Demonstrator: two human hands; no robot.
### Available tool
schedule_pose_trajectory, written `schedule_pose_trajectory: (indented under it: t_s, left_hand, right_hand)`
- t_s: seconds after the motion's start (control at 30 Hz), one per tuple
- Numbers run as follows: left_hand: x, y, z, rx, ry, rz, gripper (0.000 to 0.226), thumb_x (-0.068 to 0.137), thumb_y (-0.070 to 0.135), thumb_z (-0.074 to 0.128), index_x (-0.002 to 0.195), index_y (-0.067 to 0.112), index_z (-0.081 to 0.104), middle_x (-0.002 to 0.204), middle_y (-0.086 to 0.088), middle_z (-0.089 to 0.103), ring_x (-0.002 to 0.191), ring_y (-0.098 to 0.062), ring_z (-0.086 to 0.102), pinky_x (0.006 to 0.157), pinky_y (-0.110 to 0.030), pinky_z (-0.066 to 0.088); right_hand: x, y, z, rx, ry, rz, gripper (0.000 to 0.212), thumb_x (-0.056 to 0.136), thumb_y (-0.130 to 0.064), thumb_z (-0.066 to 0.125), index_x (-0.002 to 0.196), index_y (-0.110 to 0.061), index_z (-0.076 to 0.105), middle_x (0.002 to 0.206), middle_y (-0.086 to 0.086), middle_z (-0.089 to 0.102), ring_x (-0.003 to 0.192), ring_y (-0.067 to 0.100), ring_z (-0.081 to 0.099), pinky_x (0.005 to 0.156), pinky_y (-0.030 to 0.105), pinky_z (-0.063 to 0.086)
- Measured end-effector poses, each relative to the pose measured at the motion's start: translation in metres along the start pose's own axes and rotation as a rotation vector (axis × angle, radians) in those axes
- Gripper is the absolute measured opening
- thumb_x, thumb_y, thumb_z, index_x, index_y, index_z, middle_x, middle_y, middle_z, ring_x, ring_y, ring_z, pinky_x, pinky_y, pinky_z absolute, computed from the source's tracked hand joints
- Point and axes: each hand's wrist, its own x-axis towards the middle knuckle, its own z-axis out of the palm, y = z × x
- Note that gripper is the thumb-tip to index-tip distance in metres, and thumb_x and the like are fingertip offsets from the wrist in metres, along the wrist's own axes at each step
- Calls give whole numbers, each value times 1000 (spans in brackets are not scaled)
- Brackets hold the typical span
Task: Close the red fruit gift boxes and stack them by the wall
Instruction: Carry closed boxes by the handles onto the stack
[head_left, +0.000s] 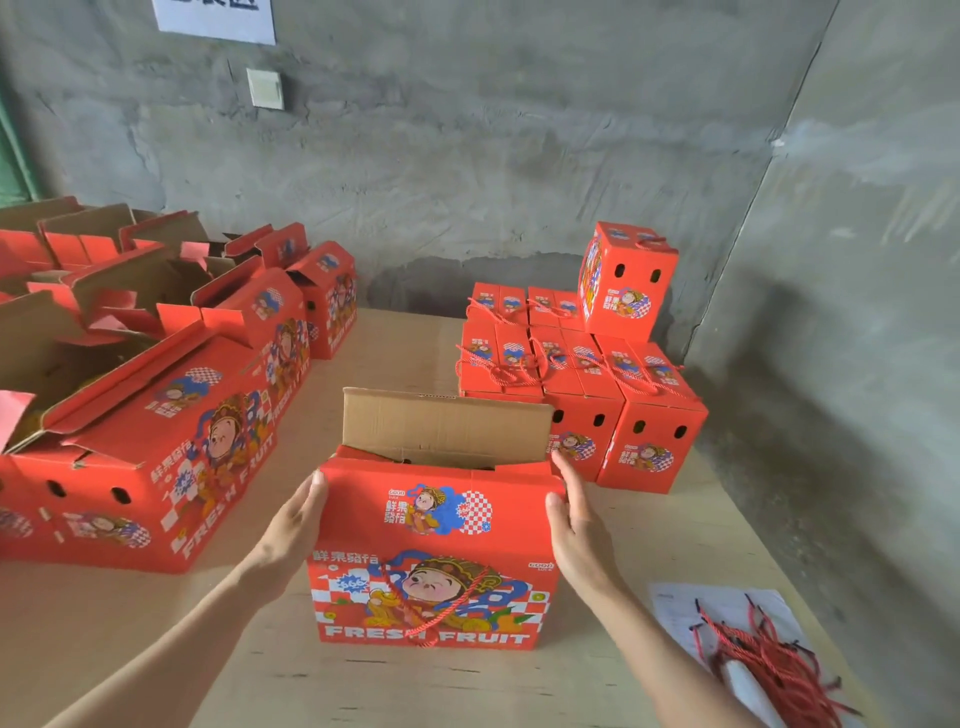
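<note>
Left hand (293, 525) and right hand (574, 525), fingers straight, press the ends of a gift box (436, 551) mid-near edge of the board (363, 686), rear flap (441, 426) still upright; closed boxes (587, 364) sit stacked at the far right corner by the wall (519, 156), open boxes (156, 395) remain along the left edge.

2 hands are counted: 1 left hand (291, 525) and 1 right hand (576, 525). Between them 1 red gift box (436, 545) is seen, with 1 cord handle (415, 618) on its front. By the wall 6 closed boxes (649, 452) can be made out: 1 top box (628, 280) and 5 lids below it; the full total cannot be told. At the left at least 5 open boxes (156, 441) are counted, the rear ones overlapping too much for an exact number. 1 bundle of loose cords (763, 654), too tangled to be counted, is seen on 1 sheet of paper (675, 603). On the wall 1 notice (215, 18) and 1 switch plate (265, 88) are counted.
</note>
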Motion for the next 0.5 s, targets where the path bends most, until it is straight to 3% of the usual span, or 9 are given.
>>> schedule_pose_trajectory:
  t_s: [0.1,0.17,0.23,0.3,0.5]
  left_hand:
    - [-4,2,5,-47,-3,104,48,100,37,33,146,45,19,129,11,40,100,-10,59,68,-24,54]
    - [-2,1,7,-41,12,149,41,102,28,35,141,40,30,122,7,50,95,-12,61,71,-30,55]
    - [0,-1,5,35,20,167,24,101,27,36,121,34,48,112,-3,59,86,-16,63,68,-34,55]
    - [1,-1,4,50,39,174,19,101,30,37,110,28,54,104,-6,62,80,-18,63,63,-34,54]
    - [11,1,11,77,217,201,20,100,24,45,107,19,63,109,-5,64,94,-23,61,74,-36,51]
  right_hand:
    - [-5,2,19,-115,144,0,28,100,-16,41,122,-23,58,123,-12,58,105,4,54,72,1,32]
    - [-6,4,24,-151,236,-16,22,98,-12,46,111,-16,64,112,-3,62,93,9,58,67,4,34]
    - [-5,6,26,-165,293,-67,16,95,-5,51,101,-8,66,107,3,61,90,15,59,68,14,37]
    - [-3,6,26,-183,306,-117,13,91,1,55,95,-3,66,105,6,60,89,14,57,69,12,36]
    - [0,10,26,-199,281,-122,15,91,5,52,92,-2,66,102,6,63,90,14,56,71,9,35]
